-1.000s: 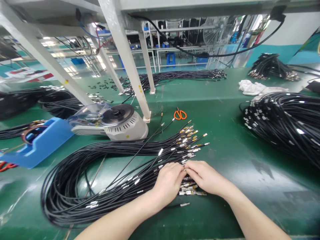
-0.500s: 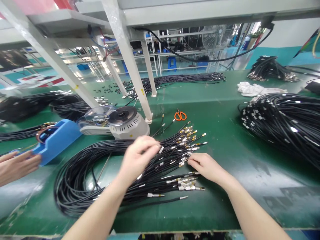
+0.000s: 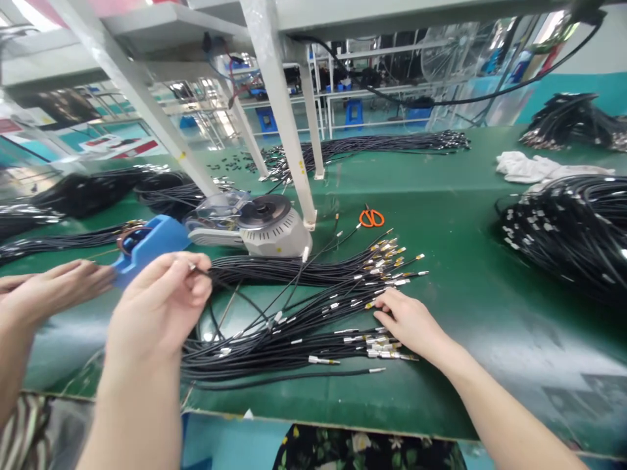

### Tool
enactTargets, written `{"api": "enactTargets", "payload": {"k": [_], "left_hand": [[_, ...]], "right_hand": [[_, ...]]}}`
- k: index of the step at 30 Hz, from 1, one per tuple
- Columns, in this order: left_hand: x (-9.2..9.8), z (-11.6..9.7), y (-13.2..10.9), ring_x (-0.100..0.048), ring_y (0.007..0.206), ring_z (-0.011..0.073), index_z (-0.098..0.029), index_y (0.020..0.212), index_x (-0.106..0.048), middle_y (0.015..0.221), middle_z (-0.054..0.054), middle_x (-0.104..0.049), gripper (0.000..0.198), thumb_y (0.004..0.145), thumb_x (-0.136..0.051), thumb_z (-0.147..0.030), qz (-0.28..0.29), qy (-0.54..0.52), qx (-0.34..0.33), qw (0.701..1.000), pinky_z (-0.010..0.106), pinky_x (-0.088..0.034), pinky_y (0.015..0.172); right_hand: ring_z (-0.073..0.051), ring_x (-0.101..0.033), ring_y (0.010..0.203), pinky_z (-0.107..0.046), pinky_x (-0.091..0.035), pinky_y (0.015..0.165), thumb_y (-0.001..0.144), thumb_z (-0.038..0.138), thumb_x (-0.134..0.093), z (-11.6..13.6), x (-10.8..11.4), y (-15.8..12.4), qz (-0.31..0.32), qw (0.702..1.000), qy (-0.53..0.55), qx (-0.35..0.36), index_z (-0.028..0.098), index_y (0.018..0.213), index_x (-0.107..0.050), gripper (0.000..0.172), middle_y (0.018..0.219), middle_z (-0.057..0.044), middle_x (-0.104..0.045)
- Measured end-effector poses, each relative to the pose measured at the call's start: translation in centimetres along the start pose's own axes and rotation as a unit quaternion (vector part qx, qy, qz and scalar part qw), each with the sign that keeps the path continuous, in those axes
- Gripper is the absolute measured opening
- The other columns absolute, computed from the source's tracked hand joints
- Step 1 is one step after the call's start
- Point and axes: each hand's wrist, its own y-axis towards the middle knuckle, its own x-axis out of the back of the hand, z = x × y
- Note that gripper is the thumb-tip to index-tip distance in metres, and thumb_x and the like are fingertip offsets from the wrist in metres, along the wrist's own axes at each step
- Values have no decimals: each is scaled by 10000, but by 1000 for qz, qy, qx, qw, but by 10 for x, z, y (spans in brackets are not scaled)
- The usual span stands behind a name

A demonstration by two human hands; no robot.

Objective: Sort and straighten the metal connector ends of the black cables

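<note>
"While black cables (image 3: 274, 269) are lying in front of the grey machine (image 3: 277, 235) on the green tabletop (image 3: 455, 222), what is changing?"

"The left hand (image 3: 164, 297) was over the cables half a second ago; now it is rising to the machine's front left. My reading is that one piece is being handled apart from the rest."

"How is its grip looking?"

"The fingers are curling closed, thumb and forefinger pinching a thin dark piece (image 3: 196, 268), probably a cable end. The forearm is standing nearly upright."

"And the right hand (image 3: 404, 320)?"

"It is staying to the machine's front right, its forearm slanting in, palm down. The thumb is hanging slightly apart from the bent fingers, right at the metal-tipped cable ends; I can't tell whether it is holding one."

"Anyone else?"

"A co-worker's hand (image 3: 68, 284) is reaching just beside the blue dispenser (image 3: 159, 236), left of the machine."
</note>
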Motion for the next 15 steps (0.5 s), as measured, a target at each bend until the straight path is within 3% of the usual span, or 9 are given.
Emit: {"api": "enactTargets", "payload": {"k": [2,5,8,10,13,15], "left_hand": [[-18,9,7,-450,507,54,-159,679,-595,723,0,-578,46,668,-640,-164,3,-26,-32,999,169,-359,420],[-52,37,13,-521,578,64,-150,848,-598,814,20,-590,122,738,-573,-194,65,28,-44,997,193,-440,525],[-71,61,14,-592,775,112,-208,1256,-374,1206,96,-485,559,732,-566,-171,239,151,27,959,244,-486,671],[-64,63,13,-587,876,136,-236,1327,-259,1316,117,-381,642,753,-540,-176,311,214,36,925,256,-481,735],[-24,45,9,-576,900,143,-186,1217,-434,1184,91,-517,412,807,-474,-206,340,314,8,887,268,-460,794],[12,28,0,-572,876,146,-171,1101,-526,1027,59,-602,292,821,-465,-229,337,415,-5,845,278,-448,797]], "right_hand": [[-125,-491,602,-242,-393,573,782,230,-505,1,0,2,-11,997,79,-14,188,804,-520,50,730,1,-536],[-118,-467,553,-230,-397,524,796,337,-491,3,2,3,-31,977,209,-32,192,771,-489,148,653,16,-508],[-125,-484,549,-237,-423,524,806,424,-473,0,5,3,-51,958,278,-52,192,743,-519,244,634,7,-513],[-137,-500,547,-248,-445,525,779,465,-510,-5,7,2,-59,951,295,-67,195,753,-557,276,638,-7,-536],[-168,-542,588,-256,-476,542,750,482,-554,-9,14,1,-56,952,292,-73,217,769,-597,269,678,-41,-583],[-183,-575,640,-239,-489,569,761,455,-556,-6,20,2,-9,961,274,-43,242,751,-613,220,715,-59,-613]]}}
